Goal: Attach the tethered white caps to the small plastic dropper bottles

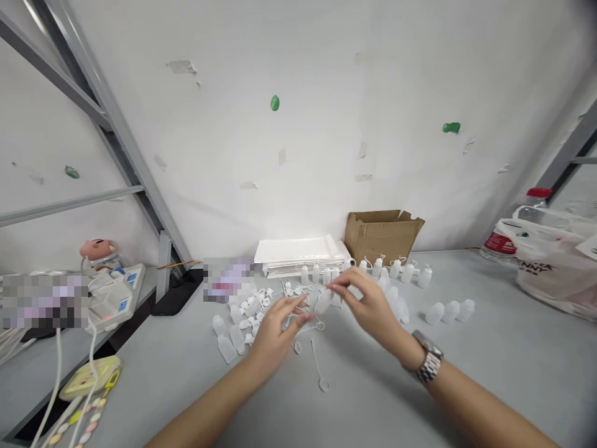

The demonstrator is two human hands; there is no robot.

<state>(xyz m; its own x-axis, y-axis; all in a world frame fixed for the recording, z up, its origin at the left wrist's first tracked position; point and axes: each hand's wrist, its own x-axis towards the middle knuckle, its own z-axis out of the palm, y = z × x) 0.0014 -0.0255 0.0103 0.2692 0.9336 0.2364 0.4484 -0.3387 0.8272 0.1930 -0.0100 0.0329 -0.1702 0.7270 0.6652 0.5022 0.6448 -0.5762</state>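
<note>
Low in the frame, a white looped strap [318, 368] lay loose on the grey counter [489, 354]. Just above it, at centre, the left hand [275, 333] hovered with fingers half curled; whether its grip held anything, blur hid. Right beside it, the right hand [370, 305], a metal watch [428, 361] on the wrist, pinched a small white dropper bottle [323, 301] at its fingertips, above the counter in mid-frame. Loose caps and bottles [242, 317] were scattered left of centre; capped bottles [396, 269] stood behind the hands. Further back sat a stack of white sheets [301, 254] and an open cardboard box [382, 233] against the wall.
</note>
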